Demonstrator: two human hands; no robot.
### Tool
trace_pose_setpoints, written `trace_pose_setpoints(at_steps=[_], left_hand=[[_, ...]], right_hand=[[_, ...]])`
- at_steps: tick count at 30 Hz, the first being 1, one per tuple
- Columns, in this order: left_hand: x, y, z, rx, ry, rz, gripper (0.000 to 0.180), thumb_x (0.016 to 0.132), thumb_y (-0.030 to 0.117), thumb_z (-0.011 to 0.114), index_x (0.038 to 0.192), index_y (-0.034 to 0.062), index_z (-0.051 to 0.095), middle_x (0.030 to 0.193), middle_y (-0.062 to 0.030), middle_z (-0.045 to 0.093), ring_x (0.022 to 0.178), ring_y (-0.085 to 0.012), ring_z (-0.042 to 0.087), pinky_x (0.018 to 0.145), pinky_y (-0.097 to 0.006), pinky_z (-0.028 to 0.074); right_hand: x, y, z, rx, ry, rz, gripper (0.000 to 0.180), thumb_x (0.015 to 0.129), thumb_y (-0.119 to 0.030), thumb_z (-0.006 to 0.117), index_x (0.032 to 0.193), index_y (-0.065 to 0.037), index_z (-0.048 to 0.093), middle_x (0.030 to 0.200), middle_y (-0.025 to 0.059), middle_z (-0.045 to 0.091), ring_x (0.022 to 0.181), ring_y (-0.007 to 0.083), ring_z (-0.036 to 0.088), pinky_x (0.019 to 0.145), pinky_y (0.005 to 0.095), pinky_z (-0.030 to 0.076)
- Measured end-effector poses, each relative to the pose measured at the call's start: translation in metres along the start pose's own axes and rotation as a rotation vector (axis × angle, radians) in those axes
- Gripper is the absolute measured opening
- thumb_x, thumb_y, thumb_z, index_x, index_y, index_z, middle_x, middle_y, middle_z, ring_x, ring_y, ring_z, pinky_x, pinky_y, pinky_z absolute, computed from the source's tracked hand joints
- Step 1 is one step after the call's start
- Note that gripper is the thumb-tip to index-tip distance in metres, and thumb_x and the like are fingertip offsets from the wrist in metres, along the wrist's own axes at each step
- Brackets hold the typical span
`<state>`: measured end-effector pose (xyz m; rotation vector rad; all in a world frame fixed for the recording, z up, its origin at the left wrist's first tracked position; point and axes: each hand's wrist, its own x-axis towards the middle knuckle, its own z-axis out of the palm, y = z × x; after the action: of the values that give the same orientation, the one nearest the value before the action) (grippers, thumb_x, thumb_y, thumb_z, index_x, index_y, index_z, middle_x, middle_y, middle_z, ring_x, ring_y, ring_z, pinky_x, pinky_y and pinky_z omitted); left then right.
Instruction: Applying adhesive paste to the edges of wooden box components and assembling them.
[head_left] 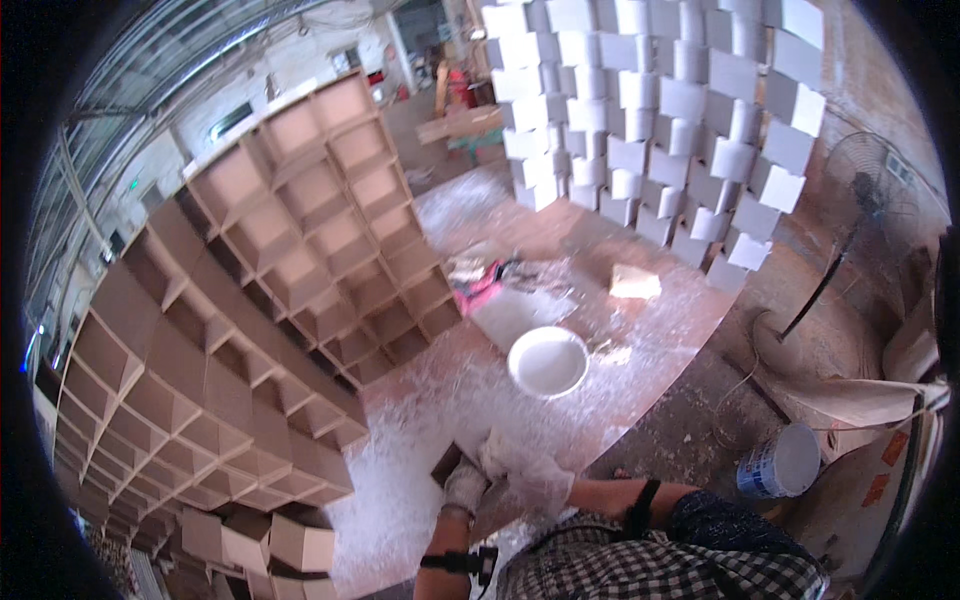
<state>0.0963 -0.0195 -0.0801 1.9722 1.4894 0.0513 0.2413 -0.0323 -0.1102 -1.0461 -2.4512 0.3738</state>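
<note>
My left hand (465,487), in a pale glove, is closed on a brown cardboard box (447,464) low over the dusty work surface. Part of the box is hidden behind the glove. Close beside it is my right hand (541,484), also in a whitish glove and smeared by motion, so its fingers cannot be made out. A crumpled whitish shape (492,452) shows between the box and that hand; whether it is a rag or part of the glove I cannot tell. Beyond both hands, a round white basin (548,362) stands on the white-streaked surface.
Brown open boxes (335,195) stack high on the left, and white boxes (640,125) at the far right. Past the basin lie a pink-and-dark cloth (485,287) and a pale yellow block (635,282). On the right are a bucket (779,462) and a standing fan (868,190).
</note>
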Motion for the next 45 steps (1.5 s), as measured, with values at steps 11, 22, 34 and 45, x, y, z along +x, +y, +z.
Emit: trace_pose_setpoints(at_steps=[11,22,34,45], left_hand=[[0.001,-0.058,0.028,-0.014,0.141,0.076,0.04,0.091,0.027,0.05,0.128,0.0125,0.05,0.131,-0.0094,0.05,0.12,-0.0266,0.047,0.097,-0.034,0.04],[0.014,-0.091,0.06,-0.174,0.035,0.053,0.046,0.087,0.029,0.046,0.13,0.0108,0.048,0.134,-0.0132,0.045,0.122,-0.0266,0.045,0.099,-0.034,0.038],[-0.005,-0.071,0.039,0.058,0.099,0.069,0.043,0.085,0.024,0.047,0.125,0.01,0.052,0.13,-0.0143,0.047,0.121,-0.0311,0.044,0.096,-0.039,0.041],[0.028,-0.117,0.087,-0.899,0.168,0.01,0.045,0.088,0.026,0.048,0.13,0.0115,0.048,0.136,-0.0114,0.044,0.125,-0.0283,0.041,0.099,-0.036,0.039]], right_hand=[[-0.045,0.002,-0.015,0.038,0.078,-0.115,0.045,0.076,-0.005,0.051,0.12,-0.002,0.046,0.129,0.0166,0.044,0.124,0.0305,0.041,0.102,0.0358,0.037],[0.045,0.041,-0.035,0.412,-0.306,0.295,0.037,0.077,-0.009,0.052,0.114,-0.006,0.052,0.119,0.0105,0.052,0.119,0.0266,0.046,0.1,0.0314,0.039],[-0.086,0.026,-0.043,0.322,0.002,-0.018,0.047,0.075,-0.001,0.049,0.123,-0.002,0.045,0.125,0.0108,0.048,0.122,0.0274,0.044,0.098,0.0329,0.041],[0.021,0.036,-0.002,0.367,0.139,0.024,0.044,0.075,0.003,0.047,0.119,-0.003,0.048,0.117,0.016,0.051,0.112,0.0331,0.048,0.094,0.0359,0.041]])
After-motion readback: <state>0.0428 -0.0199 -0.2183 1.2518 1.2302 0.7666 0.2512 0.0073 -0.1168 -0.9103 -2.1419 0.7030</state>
